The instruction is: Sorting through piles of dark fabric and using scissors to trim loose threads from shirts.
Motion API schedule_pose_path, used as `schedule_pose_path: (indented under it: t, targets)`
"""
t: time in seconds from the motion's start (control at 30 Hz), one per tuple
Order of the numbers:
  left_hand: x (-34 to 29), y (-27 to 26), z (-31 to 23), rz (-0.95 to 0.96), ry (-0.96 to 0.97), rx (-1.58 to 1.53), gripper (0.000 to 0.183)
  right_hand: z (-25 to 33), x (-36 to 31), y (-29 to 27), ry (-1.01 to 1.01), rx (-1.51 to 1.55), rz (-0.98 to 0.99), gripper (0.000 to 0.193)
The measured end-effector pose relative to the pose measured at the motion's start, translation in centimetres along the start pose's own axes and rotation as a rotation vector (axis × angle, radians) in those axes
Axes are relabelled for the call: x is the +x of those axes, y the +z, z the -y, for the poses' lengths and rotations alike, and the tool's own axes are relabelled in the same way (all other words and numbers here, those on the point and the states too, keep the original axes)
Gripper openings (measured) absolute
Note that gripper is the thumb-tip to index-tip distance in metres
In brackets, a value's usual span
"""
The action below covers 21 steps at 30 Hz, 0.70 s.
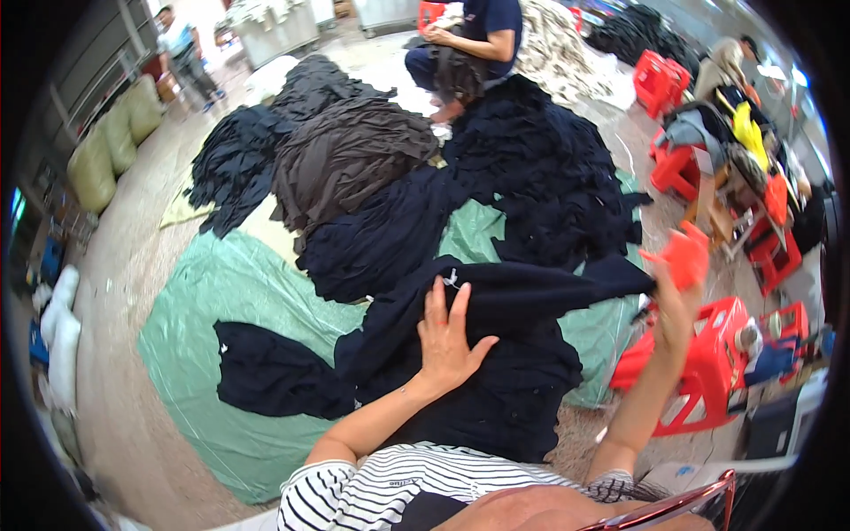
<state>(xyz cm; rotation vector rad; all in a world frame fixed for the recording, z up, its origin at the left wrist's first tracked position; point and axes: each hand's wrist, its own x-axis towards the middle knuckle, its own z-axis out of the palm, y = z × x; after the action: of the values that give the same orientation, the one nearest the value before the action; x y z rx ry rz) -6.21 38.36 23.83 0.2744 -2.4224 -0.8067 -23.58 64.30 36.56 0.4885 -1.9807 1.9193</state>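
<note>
Green sheeting (221, 283) covers part of the floor (133, 248) in the head view, below dark cloth heaps (363, 150). I see navy cloth (522, 296) before the person, the left hand (447, 341) flat on it, fingers apart; its tapered end meets the right hand (677, 310), whose blurred fingers I cannot judge.

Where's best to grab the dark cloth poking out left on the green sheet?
Probably pinch the cloth by its left end, coming from the left: that end sticks out over the green sheet, while its right end runs into the dark pile.
</note>
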Motion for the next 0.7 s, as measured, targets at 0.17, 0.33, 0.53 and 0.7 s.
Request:
schedule_pose_path:
  t: [0.17,0.33,0.53,0.7]
  targets:
    - [3.5,1.3,0.6,-0.118,0.159,-0.018,0.055,8.8,-4.2,-4.4,-0.327,-0.034,-0.476,0.043]
    - [5.3,-6.9,-0.8,0.134,0.198,-0.564,0.019,10.5,-5.4,-8.9,-0.434,-0.153,-0.613,0.039]
    - [5.8,-20.4,-6.3,0.476,0.458,-0.526,0.036,10.1,-3.5,-7.5,-0.432,-0.383,-0.624,0.034]
    - [6.4,-16.8,-2.3,0.387,0.203,-0.116,0.044,3.7,-0.7,-3.4,-0.373,-0.346,-0.333,0.03]
